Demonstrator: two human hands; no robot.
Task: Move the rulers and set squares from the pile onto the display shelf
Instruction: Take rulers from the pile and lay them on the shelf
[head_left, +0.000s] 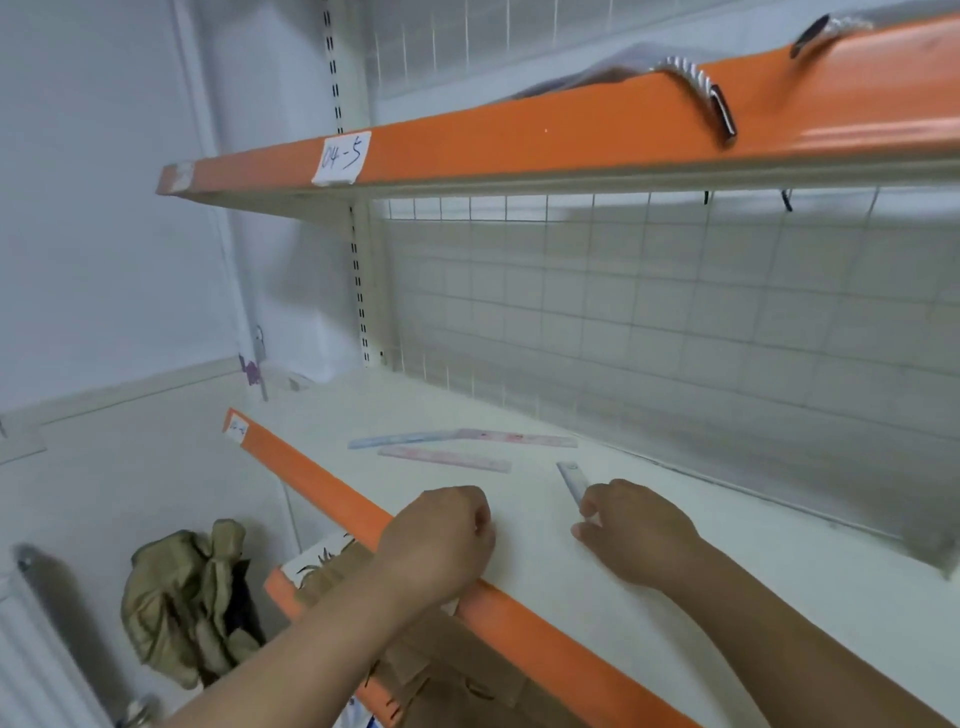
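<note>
Display shelf (675, 597): matt white board with an orange front lip.

Right hand (639, 530): the grip is a closed pinch on the near end of a short ruler (571, 479), a pale, thin, flat strip of plastic. Its long axis runs from the fingertips away and slightly left, toward the wire-mesh back (675, 312). I cannot tell whether the far end is on the board or just over it.

Left hand (441, 535): at the orange lip, fingers curled under, back of the hand up. Whether this grip holds anything is hidden.

Lying flat beyond both hands are a blue ruler (400, 440), a far pink ruler (519, 438) and a near pink ruler (444, 460). All three are slim and translucent, with long axes roughly along the shelf. The short ruler lies crosswise to them.

Judgement: the right hand is nearer the bare board. The piece probably needs turning along the shelf before it is let go. The pile is not in view, and I see no set squares.
</note>
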